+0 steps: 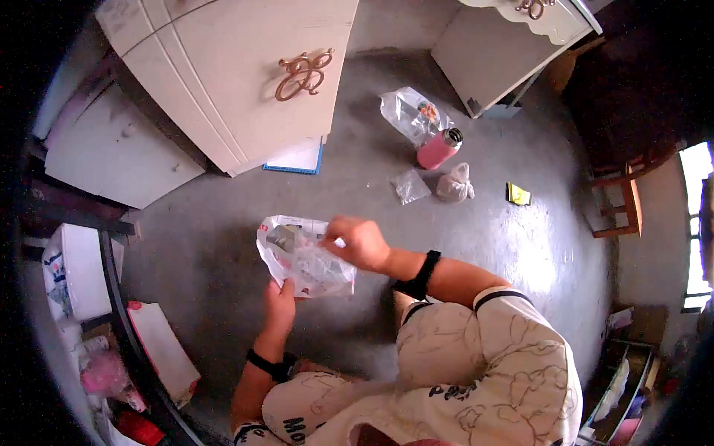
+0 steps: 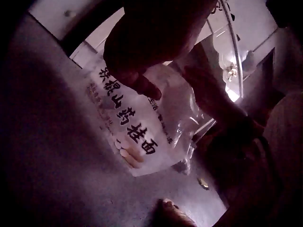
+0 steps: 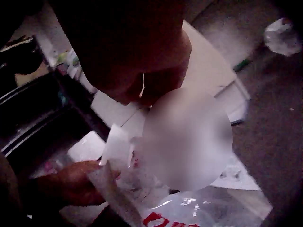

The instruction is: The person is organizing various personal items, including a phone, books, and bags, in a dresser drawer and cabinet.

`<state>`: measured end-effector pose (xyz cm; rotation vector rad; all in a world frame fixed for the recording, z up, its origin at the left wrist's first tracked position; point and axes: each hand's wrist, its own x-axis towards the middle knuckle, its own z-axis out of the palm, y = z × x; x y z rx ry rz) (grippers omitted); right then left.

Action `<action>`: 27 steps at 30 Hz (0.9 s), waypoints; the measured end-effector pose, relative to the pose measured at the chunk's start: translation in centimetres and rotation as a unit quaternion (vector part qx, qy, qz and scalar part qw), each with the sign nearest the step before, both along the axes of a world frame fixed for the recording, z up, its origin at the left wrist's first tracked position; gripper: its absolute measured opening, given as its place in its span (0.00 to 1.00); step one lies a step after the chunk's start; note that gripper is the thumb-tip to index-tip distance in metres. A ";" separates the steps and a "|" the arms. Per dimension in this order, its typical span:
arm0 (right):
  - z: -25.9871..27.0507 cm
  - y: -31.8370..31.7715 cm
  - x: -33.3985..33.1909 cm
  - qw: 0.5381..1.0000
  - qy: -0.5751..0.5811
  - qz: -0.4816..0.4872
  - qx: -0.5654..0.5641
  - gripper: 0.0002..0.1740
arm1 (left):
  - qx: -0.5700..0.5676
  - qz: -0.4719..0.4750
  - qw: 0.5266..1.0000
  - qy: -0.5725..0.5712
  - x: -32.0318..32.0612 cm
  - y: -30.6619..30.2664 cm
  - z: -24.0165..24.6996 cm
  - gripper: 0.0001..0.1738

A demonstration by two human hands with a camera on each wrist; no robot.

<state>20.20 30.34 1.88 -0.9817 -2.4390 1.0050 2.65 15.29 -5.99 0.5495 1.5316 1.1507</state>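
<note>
Left of centre in the head view, our left hand (image 1: 280, 306) pinches the lower edge of a white, printed plastic bag (image 1: 323, 273). Our right hand (image 1: 358, 244) is at the bag's right side, fingers curled; whether they grip anything, we cannot tell.

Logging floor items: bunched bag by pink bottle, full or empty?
Not empty: bunched bag bulges below gathered neck; how full, cannot tell.

Looks like I'm in a home here — cream cabinet (image 1: 245, 82) with a curly metal handle (image 1: 303, 74), a wooden chair (image 1: 631, 204) off by the bright window (image 1: 696, 223) — all around a bare grey floor (image 1: 357, 178).
</note>
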 end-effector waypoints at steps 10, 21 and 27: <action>-14.0 12.4 18.4 0.904 -0.253 -0.343 0.012 0.22 | -0.060 0.085 0.994 -0.026 3.6 3.0 2.8 0.21; -18.9 16.3 17.9 0.931 -0.220 -0.288 -0.053 0.21 | -0.090 0.089 0.988 0.084 7.0 2.2 3.7 0.17; -12.9 17.5 14.6 0.834 0.203 -0.171 -0.484 0.09 | -0.121 0.143 0.982 -0.014 9.9 3.4 8.4 0.17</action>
